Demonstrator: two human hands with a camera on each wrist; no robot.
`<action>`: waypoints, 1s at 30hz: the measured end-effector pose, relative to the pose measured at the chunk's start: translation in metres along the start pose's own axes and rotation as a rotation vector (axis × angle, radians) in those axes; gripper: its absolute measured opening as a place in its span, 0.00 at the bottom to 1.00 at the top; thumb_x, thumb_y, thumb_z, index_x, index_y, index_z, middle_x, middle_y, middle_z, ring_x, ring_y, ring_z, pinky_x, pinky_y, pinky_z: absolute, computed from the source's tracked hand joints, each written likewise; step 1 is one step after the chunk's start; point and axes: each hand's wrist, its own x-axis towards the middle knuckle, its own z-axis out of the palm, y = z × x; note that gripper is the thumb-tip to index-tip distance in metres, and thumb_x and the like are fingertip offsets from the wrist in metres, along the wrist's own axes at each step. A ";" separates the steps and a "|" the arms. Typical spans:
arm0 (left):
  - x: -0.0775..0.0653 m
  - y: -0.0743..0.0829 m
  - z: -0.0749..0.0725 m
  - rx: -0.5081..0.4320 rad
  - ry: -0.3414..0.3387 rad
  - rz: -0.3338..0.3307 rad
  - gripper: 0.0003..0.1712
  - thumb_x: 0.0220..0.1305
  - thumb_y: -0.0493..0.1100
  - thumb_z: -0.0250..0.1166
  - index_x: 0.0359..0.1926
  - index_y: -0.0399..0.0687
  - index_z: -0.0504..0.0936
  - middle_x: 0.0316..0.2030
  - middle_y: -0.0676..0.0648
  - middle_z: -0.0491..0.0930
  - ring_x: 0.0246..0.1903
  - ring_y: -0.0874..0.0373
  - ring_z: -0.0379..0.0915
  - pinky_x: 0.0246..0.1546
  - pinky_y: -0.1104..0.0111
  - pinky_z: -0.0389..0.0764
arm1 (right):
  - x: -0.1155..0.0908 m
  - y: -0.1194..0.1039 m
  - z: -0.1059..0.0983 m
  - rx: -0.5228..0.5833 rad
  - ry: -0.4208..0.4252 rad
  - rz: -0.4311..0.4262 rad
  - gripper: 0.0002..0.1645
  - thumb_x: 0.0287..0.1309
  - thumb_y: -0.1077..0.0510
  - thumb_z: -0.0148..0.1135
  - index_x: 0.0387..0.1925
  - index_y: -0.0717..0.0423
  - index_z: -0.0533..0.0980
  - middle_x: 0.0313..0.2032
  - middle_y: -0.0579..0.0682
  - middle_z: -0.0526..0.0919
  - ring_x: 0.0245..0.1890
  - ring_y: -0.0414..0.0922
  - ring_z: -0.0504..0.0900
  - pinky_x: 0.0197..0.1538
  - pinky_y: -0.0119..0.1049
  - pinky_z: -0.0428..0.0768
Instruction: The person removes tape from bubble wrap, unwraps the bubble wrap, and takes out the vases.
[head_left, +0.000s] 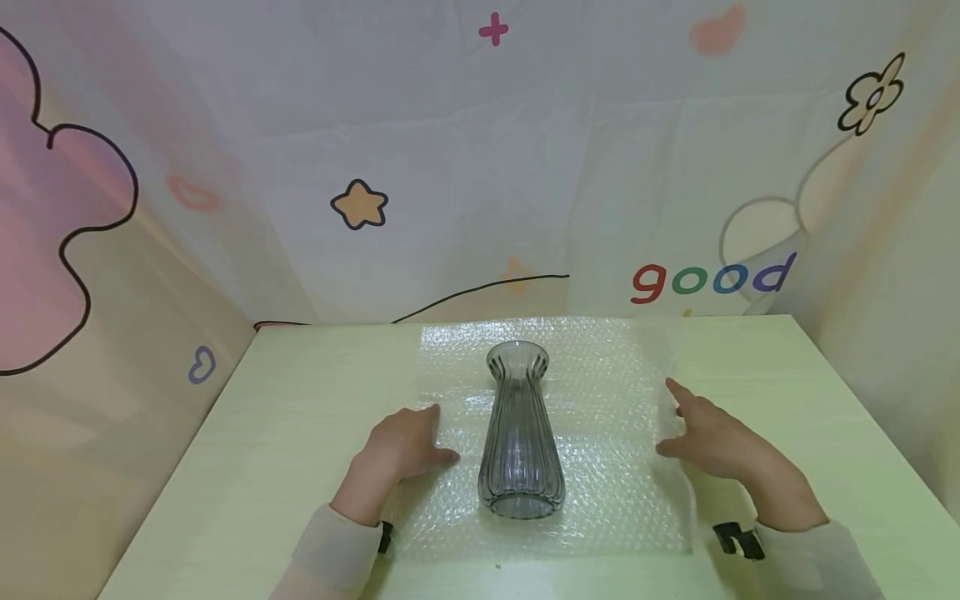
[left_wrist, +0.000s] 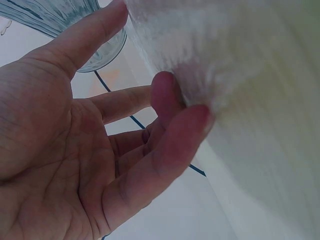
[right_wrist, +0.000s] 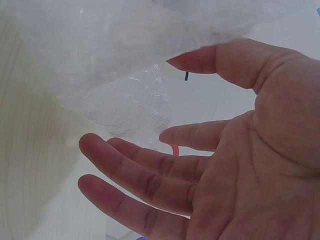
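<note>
A grey ribbed glass vase (head_left: 521,442) lies on its side on a sheet of clear bubble wrap (head_left: 615,400), mouth toward the wall and base toward me. My left hand (head_left: 405,442) is at the sheet's left edge, its thumb over the wrap. In the left wrist view, bent fingertips (left_wrist: 192,122) touch the wrap's edge, and part of the vase (left_wrist: 110,50) shows behind the thumb. At the right edge is my right hand (head_left: 712,437), thumb and fingers spread. The right wrist view shows its thumb at the wrap's edge (right_wrist: 125,45) and its fingers relaxed.
The sheet lies on a pale green-white table (head_left: 315,375). A printed cloth wall (head_left: 480,167) with a star, hearts and the word "good" rises behind the table and at its sides. Dark bands (head_left: 738,540) sit at both wrists.
</note>
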 end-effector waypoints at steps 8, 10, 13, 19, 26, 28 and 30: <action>0.000 0.002 0.000 -0.005 -0.005 -0.012 0.51 0.58 0.57 0.77 0.74 0.36 0.69 0.62 0.34 0.81 0.58 0.36 0.80 0.54 0.45 0.82 | 0.001 0.006 -0.002 -0.012 -0.012 0.021 0.62 0.63 0.56 0.69 0.80 0.69 0.38 0.68 0.81 0.63 0.62 0.74 0.73 0.58 0.69 0.77; 0.000 0.002 -0.001 -0.008 -0.007 -0.014 0.50 0.58 0.57 0.77 0.74 0.36 0.69 0.62 0.34 0.81 0.58 0.36 0.80 0.55 0.45 0.82 | 0.001 0.008 -0.002 -0.010 -0.013 0.025 0.62 0.62 0.56 0.69 0.80 0.69 0.38 0.67 0.81 0.64 0.60 0.72 0.75 0.57 0.67 0.79; 0.000 0.002 -0.001 -0.005 -0.008 -0.014 0.50 0.58 0.57 0.77 0.74 0.36 0.69 0.62 0.34 0.81 0.58 0.36 0.80 0.55 0.45 0.82 | 0.001 0.012 -0.003 -0.005 -0.015 0.025 0.62 0.62 0.57 0.69 0.80 0.69 0.38 0.65 0.81 0.65 0.57 0.70 0.77 0.55 0.65 0.81; 0.000 0.001 -0.001 0.001 -0.008 -0.012 0.50 0.58 0.57 0.77 0.74 0.36 0.69 0.61 0.33 0.81 0.57 0.35 0.81 0.55 0.45 0.82 | 0.000 0.016 -0.004 -0.023 -0.010 -0.002 0.61 0.62 0.57 0.68 0.80 0.70 0.38 0.61 0.78 0.71 0.53 0.64 0.79 0.51 0.59 0.82; 0.000 0.001 0.000 0.000 -0.009 -0.012 0.50 0.58 0.57 0.77 0.73 0.36 0.69 0.61 0.34 0.81 0.57 0.36 0.81 0.55 0.45 0.82 | -0.001 0.016 -0.007 -0.019 -0.024 0.031 0.60 0.62 0.59 0.68 0.80 0.69 0.39 0.57 0.75 0.74 0.46 0.57 0.79 0.45 0.50 0.83; 0.000 0.000 0.000 0.000 -0.008 -0.010 0.50 0.58 0.57 0.77 0.73 0.36 0.69 0.61 0.34 0.82 0.56 0.36 0.81 0.54 0.45 0.82 | -0.002 0.016 -0.007 -0.018 -0.027 0.029 0.60 0.62 0.59 0.68 0.81 0.68 0.39 0.57 0.74 0.74 0.46 0.57 0.78 0.44 0.48 0.82; 0.000 0.000 0.000 0.001 -0.008 -0.009 0.50 0.58 0.57 0.77 0.74 0.36 0.69 0.60 0.34 0.82 0.56 0.36 0.81 0.54 0.45 0.82 | -0.003 0.017 -0.007 -0.020 -0.029 0.023 0.60 0.62 0.60 0.68 0.80 0.68 0.40 0.56 0.74 0.75 0.46 0.57 0.78 0.43 0.48 0.82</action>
